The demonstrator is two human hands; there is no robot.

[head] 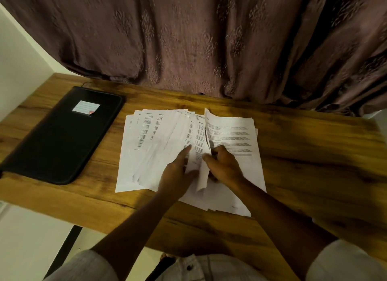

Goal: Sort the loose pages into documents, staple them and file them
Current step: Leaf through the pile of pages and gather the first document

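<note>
The loose pages (159, 146) are spread in an overlapping fan on the middle of the wooden counter (303, 155); sorting is judged to be at an early stage, since nothing is seen gathered into sets or stapled. One raised page (206, 138) is held up on edge within the fan, pinched by the right hand (225, 167) with fingers curled round its lower part; the left hand (178, 174) is laid on the fan with fingers straight, the index fingertip pressed onto the sheets just beside the raised page. For the step to be done well, the fan should be pinned by the left hand so that only one sheet is peeled away; each heading should be read before a pile is chosen; the pinch should be kept light, as the thin paper is already curled and could be creased. A black zip folder (62, 134) bearing a lined label (85, 107) lies shut at the left, well apart from the pages; a patterned curtain (188, 39) hangs behind the counter's far edge; no stapler can be seen.
</note>
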